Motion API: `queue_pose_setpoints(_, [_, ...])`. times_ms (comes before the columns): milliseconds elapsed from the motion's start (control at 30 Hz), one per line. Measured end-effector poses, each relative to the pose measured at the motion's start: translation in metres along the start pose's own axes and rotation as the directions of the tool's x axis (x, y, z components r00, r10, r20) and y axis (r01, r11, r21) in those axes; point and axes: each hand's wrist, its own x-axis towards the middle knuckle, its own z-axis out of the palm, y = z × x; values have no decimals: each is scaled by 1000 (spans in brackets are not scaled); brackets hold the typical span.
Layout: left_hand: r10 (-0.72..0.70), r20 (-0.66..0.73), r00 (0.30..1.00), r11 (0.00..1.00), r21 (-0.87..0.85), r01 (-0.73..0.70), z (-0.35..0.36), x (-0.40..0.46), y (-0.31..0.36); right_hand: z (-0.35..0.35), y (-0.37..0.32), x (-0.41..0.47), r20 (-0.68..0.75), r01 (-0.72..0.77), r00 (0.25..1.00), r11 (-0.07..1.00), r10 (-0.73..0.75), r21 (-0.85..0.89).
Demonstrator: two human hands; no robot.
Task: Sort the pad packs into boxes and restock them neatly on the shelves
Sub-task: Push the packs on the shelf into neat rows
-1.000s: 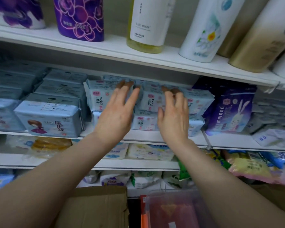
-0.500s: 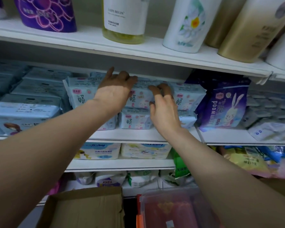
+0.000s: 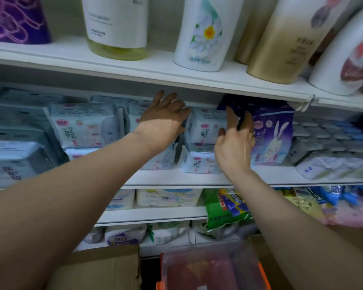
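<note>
Light-blue pad packs stand stacked in two layers on the middle shelf (image 3: 270, 176). My left hand (image 3: 164, 120) lies with spread fingers over the top of the middle stack. My right hand (image 3: 235, 141) reaches to the right side of the rightmost stack; its fingers are spread along the upper pack (image 3: 203, 127), between it and a purple rabbit pack (image 3: 272, 137). Another light-blue pack (image 3: 84, 124) stands to the left of my left arm. Neither hand visibly curls round a pack.
Bottles of shampoo, such as a white flower bottle (image 3: 201, 32), stand on the shelf above. Grey-blue packs (image 3: 15, 160) fill the left, more packs the right. Below are a cardboard box (image 3: 101, 268) and a clear plastic bin (image 3: 210, 268) with an orange frame.
Both hands have shifted to the right along the row of light-blue packs, and their fingers have spread. My right hand now sits beside the purple rabbit pack.
</note>
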Motion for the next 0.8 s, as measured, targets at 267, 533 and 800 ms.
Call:
queue_pose_setpoints(267, [-14,-36,999,999,47,16,20,12,11,2,16,1,219,-54,976,978,8,201])
queue_pose_setpoints(533, [11,-204,979,1000,11,-9,23,1,16,6,31,-19,78,-76,996,931,51,356])
queue_pose_setpoints(800, [135,-41,990,984,-110,-139,67,-66,67,20,55,-46,459,-357,871,869,176,344])
